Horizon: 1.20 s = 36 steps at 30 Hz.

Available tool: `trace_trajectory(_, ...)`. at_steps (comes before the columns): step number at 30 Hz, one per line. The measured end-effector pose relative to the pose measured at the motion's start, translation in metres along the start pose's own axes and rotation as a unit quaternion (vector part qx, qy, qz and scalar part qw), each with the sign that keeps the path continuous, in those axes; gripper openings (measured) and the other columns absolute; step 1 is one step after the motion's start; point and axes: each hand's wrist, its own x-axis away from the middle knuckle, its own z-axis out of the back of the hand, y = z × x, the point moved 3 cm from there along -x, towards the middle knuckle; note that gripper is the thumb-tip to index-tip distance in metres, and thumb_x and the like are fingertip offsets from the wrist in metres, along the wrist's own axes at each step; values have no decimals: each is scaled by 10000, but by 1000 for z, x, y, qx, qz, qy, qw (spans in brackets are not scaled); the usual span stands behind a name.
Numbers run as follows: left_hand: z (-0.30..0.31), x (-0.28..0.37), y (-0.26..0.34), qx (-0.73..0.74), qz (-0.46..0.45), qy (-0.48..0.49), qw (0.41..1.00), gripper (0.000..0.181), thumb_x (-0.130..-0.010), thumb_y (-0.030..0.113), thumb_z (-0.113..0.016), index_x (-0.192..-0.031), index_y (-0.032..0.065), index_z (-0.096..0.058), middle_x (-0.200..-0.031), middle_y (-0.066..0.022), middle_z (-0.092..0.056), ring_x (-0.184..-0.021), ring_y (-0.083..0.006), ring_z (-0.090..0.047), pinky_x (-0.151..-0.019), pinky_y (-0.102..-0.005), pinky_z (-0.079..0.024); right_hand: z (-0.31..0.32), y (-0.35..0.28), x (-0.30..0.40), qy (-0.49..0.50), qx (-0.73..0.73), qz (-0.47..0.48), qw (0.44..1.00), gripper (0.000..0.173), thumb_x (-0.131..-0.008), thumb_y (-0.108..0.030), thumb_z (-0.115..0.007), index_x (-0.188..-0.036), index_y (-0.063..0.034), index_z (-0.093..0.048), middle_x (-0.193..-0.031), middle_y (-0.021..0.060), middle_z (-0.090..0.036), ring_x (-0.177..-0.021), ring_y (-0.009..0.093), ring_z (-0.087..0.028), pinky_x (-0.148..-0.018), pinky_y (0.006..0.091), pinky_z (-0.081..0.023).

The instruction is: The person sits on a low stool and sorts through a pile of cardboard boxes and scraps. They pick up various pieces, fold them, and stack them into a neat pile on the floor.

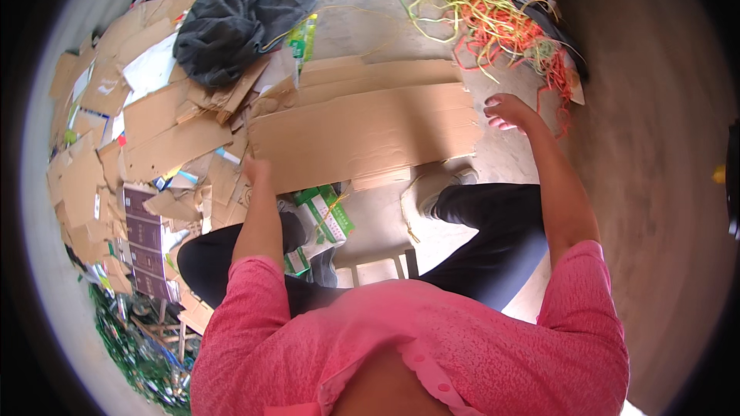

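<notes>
A stack of flattened brown cardboard sheets lies across the floor between my feet and beyond them. My left hand is at the stack's near left end; it is blurred, and whether it grips the cardboard is hard to make out. Past the right end of the stack, my right hand hangs in the air with its fingers loosely bent and apart, nothing in them. Yellow twine lies by my right foot, its far part passing under the sheets. Another strand crosses a green and white carton beneath the stack's near edge.
Loose cardboard is heaped along the left, with a purple printed carton on it. A dark cloth sack lies at the far left. Tangled yellow and red straps lie at the far right. Green bottles fill the lower left.
</notes>
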Motion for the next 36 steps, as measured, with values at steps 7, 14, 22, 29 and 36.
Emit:
trace_trajectory(7,97,23,167,369,-1,-190,910,480,-916,489,-567,-775,33,-622,-619,-63,-594,-528,-141,-604,-550,-316,-502,-2,-12,-7,9,41,6,999,443,-875,-232,-669,-1279,-91,-555,-999,21,-659,-786,125,-657,-649,298,-502)
trace_trajectory(14,298,104,241,261,-311,94,909,316,-902,323,-627,-758,42,-615,-728,-162,-609,-694,-325,-622,-626,-435,-465,-13,-17,-10,8,-19,30,999,344,-896,-185,-639,-1226,-150,-549,-944,9,-647,-704,144,-619,-589,323,-485)
trace_trajectory(22,432,194,138,442,-251,179,842,248,-908,224,-677,-815,-1,-630,-663,-110,-564,-607,-156,-538,-584,-334,-440,-10,-14,15,-12,-12,24,1000,390,-861,-181,-618,-1233,-123,-519,-910,33,-614,-700,151,-603,-587,303,-473)
trace_trajectory(29,412,159,-75,361,-56,269,891,308,-944,265,-616,-824,-18,-600,-640,-84,-508,-608,-120,-452,-589,-321,-420,-9,-30,62,15,-95,84,992,382,-855,-143,-575,-1237,-142,-548,-811,-19,-550,-629,79,-534,-511,209,-363)
trace_trajectory(36,217,193,-343,394,333,109,850,314,-891,304,-569,-923,9,-670,-714,-140,-674,-583,-213,-663,-533,-374,-505,6,-11,65,-15,-198,105,974,335,-876,-132,-618,-1205,-171,-564,-777,-59,-522,-598,46,-457,-514,182,-321)
